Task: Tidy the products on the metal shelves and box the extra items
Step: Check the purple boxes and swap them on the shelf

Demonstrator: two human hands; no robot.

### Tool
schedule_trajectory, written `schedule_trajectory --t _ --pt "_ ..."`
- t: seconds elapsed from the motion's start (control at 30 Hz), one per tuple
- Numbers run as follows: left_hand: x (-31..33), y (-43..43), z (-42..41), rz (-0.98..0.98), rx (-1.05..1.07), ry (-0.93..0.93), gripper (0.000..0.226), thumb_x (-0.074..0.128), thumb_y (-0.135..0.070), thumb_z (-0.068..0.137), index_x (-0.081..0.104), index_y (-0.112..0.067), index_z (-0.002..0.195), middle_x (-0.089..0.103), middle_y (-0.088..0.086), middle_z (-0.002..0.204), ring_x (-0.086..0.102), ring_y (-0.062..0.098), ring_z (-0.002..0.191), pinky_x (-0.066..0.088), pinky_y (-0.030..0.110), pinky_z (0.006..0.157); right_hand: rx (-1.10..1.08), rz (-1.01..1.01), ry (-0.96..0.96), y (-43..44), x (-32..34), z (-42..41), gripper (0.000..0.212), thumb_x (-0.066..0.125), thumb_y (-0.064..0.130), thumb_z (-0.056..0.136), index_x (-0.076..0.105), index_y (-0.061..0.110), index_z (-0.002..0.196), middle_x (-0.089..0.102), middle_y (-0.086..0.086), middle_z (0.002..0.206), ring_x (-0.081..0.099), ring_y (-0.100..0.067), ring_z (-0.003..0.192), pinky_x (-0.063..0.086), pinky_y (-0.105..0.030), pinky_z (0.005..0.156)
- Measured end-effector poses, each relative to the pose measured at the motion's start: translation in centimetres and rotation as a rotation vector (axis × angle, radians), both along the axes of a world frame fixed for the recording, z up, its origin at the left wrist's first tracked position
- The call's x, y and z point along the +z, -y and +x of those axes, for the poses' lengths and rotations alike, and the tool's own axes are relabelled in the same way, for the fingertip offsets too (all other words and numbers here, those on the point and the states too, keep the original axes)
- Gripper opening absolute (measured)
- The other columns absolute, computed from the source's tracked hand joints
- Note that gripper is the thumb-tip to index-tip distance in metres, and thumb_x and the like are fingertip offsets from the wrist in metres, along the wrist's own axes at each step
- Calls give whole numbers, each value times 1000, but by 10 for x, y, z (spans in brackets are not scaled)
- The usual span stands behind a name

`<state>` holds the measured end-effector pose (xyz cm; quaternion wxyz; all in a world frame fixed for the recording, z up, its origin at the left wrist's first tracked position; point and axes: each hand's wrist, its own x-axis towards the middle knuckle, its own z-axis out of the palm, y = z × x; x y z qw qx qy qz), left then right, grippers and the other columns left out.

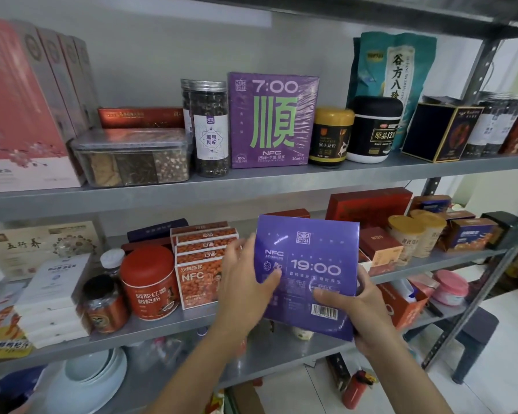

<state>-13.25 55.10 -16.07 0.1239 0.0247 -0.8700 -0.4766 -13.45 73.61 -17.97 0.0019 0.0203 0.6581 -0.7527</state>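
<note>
I hold a purple box (311,264) marked 19:00 in front of the middle metal shelf (150,327), its back side with a barcode toward me. My left hand (245,282) grips its left edge, thumb on the face. My right hand (359,309) grips its lower right corner. A similar purple box (272,121) marked 7:00 stands upright on the upper shelf (251,183), between a tall clear jar (210,127) and a gold-lidded jar (331,135).
Pink boxes (21,115) and a clear container (132,156) fill the upper shelf's left. A black-lidded tub (374,130) and a teal bag (395,64) stand at its right. A red tin (150,282), orange NFC boxes (201,264) and beige tubs (407,237) occupy the middle shelf. Bowls (90,380) sit below.
</note>
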Motion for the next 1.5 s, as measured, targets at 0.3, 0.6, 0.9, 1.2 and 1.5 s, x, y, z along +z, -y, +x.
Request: schedule_trajectory --t 0.3,0.6,0.9,1.2,1.5 --pt "37 -32 26 514 -399 -60 75 75 -48 68 47 -32 136 63 -14 124 62 2 111 54 25 92 -293 557 -480 37 9 20 71 82 15 74 42 40 127 59 22 100 62 8 88 49 -6 69" --pt "48 -3 8 685 -268 -122 38 76 -29 77 56 -32 110 72 -14 102 70 7 95 59 27 70 132 518 -684 34 24 28 72 64 48 87 26 46 148 13 28 158 14 5 145 32 -20 110" --pt "87 27 -10 214 -531 -291 37 70 -28 80 54 -35 113 69 -19 108 68 4 99 54 20 77 -102 1171 -1032 -14 128 -35 101 68 51 71 13 30 153 20 -2 161 16 -18 149 5 -47 120" --pt "129 46 -35 -140 -510 -487 72 75 -38 79 39 -25 140 51 -5 142 48 5 129 41 33 110 181 1036 -1088 -6 196 -70 72 88 8 62 59 6 128 58 -1 114 52 -12 106 37 -13 93" --pt "194 112 -96 -678 80 -525 55 44 -27 103 25 -15 154 23 3 161 16 18 149 13 36 123 1 815 -1023 9 235 -112 72 86 6 65 57 8 130 57 8 108 53 -3 98 41 -1 79"
